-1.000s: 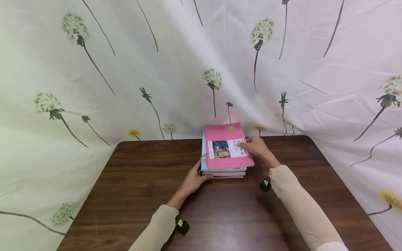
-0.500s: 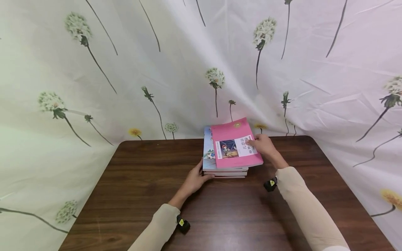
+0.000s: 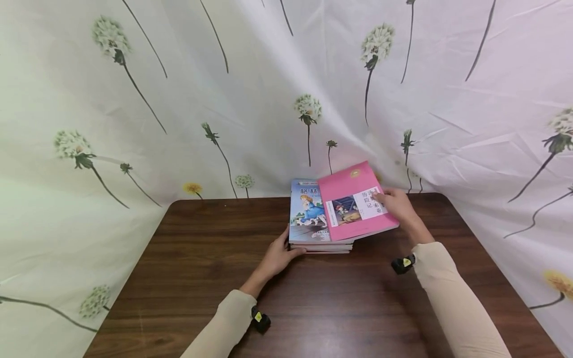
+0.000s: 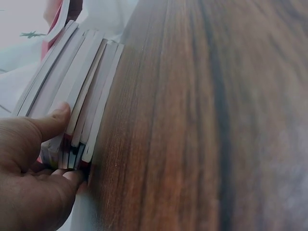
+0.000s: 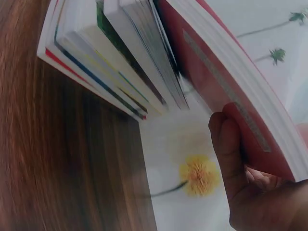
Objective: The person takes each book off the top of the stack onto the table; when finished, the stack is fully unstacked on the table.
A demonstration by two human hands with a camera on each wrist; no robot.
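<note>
My right hand [image 3: 400, 206] grips the right edge of a pink paperback book [image 3: 342, 186], thumb on its cover and fingers underneath. The book is tilted, its left part over a stack and its right part hanging past the stack's side. In the right wrist view the pink book's underside [image 5: 207, 82] rises away from the books beneath. A blue picture book [image 3: 304, 211] with a girl on its cover tops the stack, partly covered. At the stack's front left corner, my left hand [image 3: 275, 256] holds the book edges [image 4: 62, 86], thumb in front and fingers along the side.
The stack stands near the back edge of a dark wooden table [image 3: 215, 238]. Behind it hangs a white cloth [image 3: 250, 124] printed with dandelions. Small black cameras are strapped to both wrists.
The right hand has moved right with the pink book, which has slid off to the right and tilted, uncovering more of the blue book. The left hand stays at the stack's corner.
</note>
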